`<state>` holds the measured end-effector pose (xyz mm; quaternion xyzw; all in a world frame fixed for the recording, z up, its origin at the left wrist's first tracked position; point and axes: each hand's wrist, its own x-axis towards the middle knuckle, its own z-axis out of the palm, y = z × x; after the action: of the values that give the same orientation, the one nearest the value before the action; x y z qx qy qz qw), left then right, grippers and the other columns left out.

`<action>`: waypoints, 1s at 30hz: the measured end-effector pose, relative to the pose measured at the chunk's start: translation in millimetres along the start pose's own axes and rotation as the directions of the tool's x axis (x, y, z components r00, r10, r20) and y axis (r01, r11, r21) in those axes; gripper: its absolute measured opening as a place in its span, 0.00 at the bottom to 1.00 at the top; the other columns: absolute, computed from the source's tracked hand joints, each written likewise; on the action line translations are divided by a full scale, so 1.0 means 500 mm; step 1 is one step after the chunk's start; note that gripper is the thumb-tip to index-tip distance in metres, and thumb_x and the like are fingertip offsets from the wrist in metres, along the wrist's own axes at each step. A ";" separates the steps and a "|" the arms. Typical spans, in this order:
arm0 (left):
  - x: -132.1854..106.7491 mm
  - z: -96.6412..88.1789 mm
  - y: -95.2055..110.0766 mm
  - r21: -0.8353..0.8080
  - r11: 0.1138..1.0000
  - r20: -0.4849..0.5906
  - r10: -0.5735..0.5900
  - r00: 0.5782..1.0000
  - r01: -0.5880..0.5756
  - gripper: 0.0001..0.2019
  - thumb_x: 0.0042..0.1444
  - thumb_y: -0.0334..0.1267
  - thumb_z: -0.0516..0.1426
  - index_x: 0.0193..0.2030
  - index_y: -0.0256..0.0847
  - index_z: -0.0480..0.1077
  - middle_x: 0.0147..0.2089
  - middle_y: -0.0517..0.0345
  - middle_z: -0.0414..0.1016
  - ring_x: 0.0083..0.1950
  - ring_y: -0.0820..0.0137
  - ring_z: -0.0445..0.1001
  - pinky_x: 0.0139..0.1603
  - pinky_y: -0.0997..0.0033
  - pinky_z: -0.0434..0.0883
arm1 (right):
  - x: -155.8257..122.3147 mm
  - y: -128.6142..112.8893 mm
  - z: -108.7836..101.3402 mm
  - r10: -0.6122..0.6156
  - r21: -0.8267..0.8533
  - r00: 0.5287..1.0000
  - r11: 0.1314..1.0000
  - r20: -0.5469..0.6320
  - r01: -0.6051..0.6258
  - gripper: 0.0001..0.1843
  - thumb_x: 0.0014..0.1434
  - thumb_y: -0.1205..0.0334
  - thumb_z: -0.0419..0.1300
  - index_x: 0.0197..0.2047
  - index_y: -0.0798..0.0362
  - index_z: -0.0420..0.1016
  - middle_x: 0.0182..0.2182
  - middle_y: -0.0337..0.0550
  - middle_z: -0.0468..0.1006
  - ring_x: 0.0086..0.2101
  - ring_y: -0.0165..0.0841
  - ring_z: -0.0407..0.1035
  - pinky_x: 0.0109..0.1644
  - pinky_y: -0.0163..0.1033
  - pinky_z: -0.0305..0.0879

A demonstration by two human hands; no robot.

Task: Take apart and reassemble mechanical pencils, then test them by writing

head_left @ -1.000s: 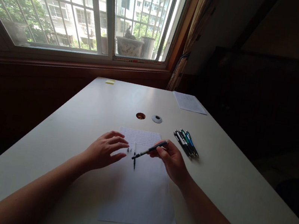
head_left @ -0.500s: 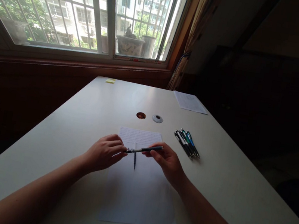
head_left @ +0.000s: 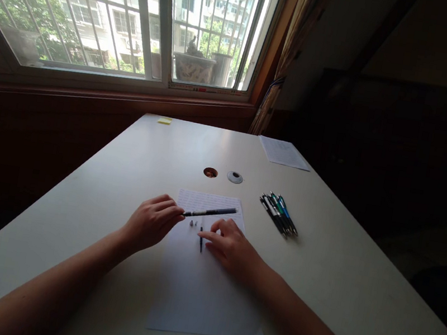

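Note:
My left hand [head_left: 153, 224] pinches one end of a dark pen barrel [head_left: 211, 211], holding it level just above a white sheet of paper [head_left: 208, 278]. My right hand [head_left: 229, 245] is lowered onto the paper, fingers stretched out, its fingertips touching a thin pen refill [head_left: 201, 237] that lies on the sheet. Two tiny pen parts [head_left: 194, 223] rest on the paper between my hands. The top of the sheet bears handwriting.
A bundle of several pens [head_left: 279, 213] lies to the right of the paper. Behind it are a cable hole [head_left: 210, 172] and its round cap [head_left: 235, 177]. A second sheet [head_left: 283, 152] and a yellow sticky pad [head_left: 165, 120] lie near the white table's [head_left: 358, 279] far edge.
The pen barrel passed from my right hand to my left hand. My right hand let go and dropped onto the paper, reaching the refill.

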<state>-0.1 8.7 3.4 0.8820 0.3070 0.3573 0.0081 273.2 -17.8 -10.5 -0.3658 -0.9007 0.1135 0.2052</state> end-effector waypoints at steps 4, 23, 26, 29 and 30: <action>-0.001 0.000 0.001 0.008 1.000 0.000 0.006 1.000 -0.006 0.05 0.65 0.34 0.55 0.44 0.38 0.72 0.37 0.51 0.77 0.39 0.65 0.71 0.39 0.66 0.70 | 0.000 0.001 0.000 -0.008 -0.108 1.000 0.994 0.009 0.009 0.13 0.64 0.66 0.59 0.51 0.46 0.76 0.42 0.46 0.72 0.43 0.40 0.62 0.49 0.46 0.65; -0.003 0.003 -0.007 0.040 0.999 0.010 -0.015 1.000 0.014 0.08 0.67 0.37 0.53 0.43 0.39 0.73 0.36 0.51 0.77 0.37 0.66 0.72 0.37 0.67 0.70 | -0.001 0.007 -0.006 -0.039 -0.128 0.999 0.991 -0.007 0.037 0.04 0.65 0.70 0.57 0.40 0.51 0.70 0.42 0.46 0.74 0.42 0.39 0.62 0.48 0.45 0.63; -0.004 0.003 -0.009 0.046 0.999 0.014 -0.021 1.000 0.020 0.08 0.66 0.36 0.53 0.43 0.39 0.73 0.36 0.51 0.77 0.37 0.66 0.72 0.37 0.67 0.70 | -0.003 0.017 -0.011 -0.037 -0.058 0.997 0.998 -0.070 0.033 0.04 0.66 0.70 0.55 0.41 0.51 0.69 0.39 0.46 0.75 0.40 0.39 0.62 0.47 0.46 0.63; -0.005 0.003 -0.010 0.054 0.998 0.020 -0.029 0.999 0.028 0.07 0.66 0.36 0.53 0.42 0.39 0.73 0.36 0.51 0.77 0.37 0.66 0.72 0.37 0.67 0.70 | -0.006 0.026 -0.019 -0.020 0.022 0.989 0.999 -0.148 0.023 0.05 0.67 0.69 0.54 0.42 0.51 0.69 0.37 0.45 0.75 0.39 0.40 0.62 0.45 0.47 0.64; -0.005 0.003 -0.009 0.058 0.998 0.021 -0.032 0.999 0.031 0.08 0.66 0.36 0.53 0.42 0.39 0.73 0.36 0.51 0.77 0.37 0.66 0.72 0.37 0.67 0.70 | -0.006 0.028 -0.023 -0.011 0.047 0.984 0.999 -0.178 0.019 0.06 0.67 0.69 0.54 0.43 0.51 0.70 0.37 0.45 0.75 0.39 0.40 0.63 0.46 0.47 0.64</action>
<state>-3.1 11.5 -0.2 0.8809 0.3309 0.3383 -0.0082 289.0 -9.6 -6.1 -0.3627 -0.8784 0.1005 0.2945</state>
